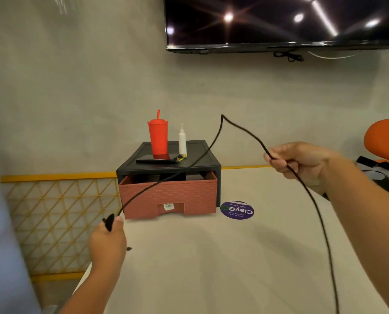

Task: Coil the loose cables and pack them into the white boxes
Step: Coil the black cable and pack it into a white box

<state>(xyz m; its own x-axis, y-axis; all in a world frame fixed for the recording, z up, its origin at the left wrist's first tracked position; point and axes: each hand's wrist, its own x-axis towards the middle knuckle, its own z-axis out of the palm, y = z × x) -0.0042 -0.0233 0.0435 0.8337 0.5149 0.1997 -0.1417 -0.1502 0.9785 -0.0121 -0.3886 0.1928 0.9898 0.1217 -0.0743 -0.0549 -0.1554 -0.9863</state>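
Clamped cable (pixel 190 168) end in left fingers (pixel 118 219), mid-length in right fingers (pixel 277 164); arched crosswise before drawers (pixel 177 196), slack trailing right.

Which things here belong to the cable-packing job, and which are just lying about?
In the job: black cable, gripped by left hand and right hand. No white box is in view.

Lying about: red cup, white bottle and phone on the drawer unit; purple sticker; wall screen; orange chair.

black cable (pixel 202 155), red cup (pixel 158 137)
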